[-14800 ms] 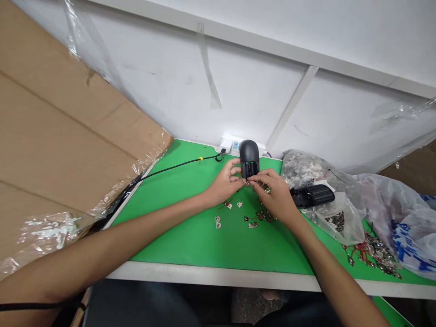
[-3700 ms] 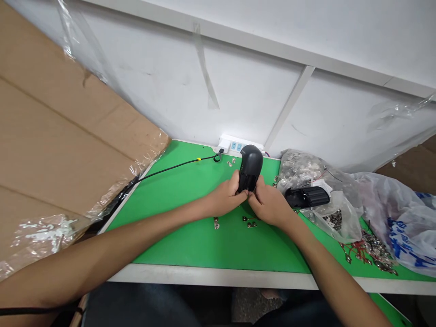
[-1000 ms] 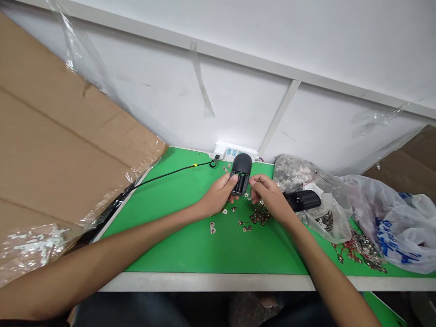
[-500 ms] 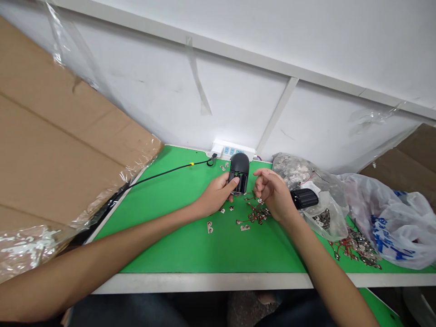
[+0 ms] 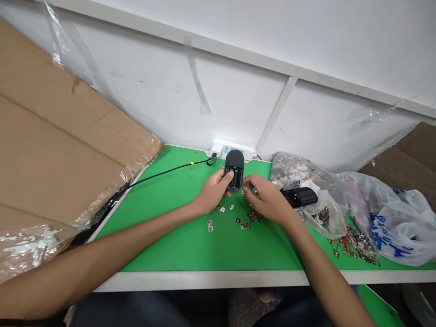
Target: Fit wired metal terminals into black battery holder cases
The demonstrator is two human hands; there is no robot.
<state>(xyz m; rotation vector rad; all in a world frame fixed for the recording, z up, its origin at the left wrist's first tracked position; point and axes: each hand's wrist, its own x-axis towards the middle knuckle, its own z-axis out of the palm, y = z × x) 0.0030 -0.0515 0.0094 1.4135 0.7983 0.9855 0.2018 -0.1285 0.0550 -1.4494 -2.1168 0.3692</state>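
A black plastic housing with an open battery compartment [image 5: 235, 160] is upright in my left hand [image 5: 214, 190]. My left thumb presses into the compartment, and the fingers wrap behind the housing. My right hand [image 5: 267, 196] is beside the housing's lower right edge, its fingers loosely bent, thumb and forefinger apart, with nothing visible between them. Beneath the hands, several metal battery contacts with red wires [image 5: 252, 217] lie in a loose pile, partly covered by my right hand. A pair of joined metal contact plates [image 5: 210, 225] lies nearer the front edge.
Right of my hand, another black housing [image 5: 301, 197] rests against a clear bag [image 5: 293, 168] of parts. Farther right are a heap of wired contacts [image 5: 357, 245] and a white plastic bag [image 5: 391, 218]. A power strip [image 5: 250, 152] with a black cable [image 5: 170, 170] sits by the wall; cardboard [image 5: 78, 145] stands left.
My left hand has moved the housing slightly left. My right hand has shifted left and turned, its fingers now lower and close to the housing's edge.
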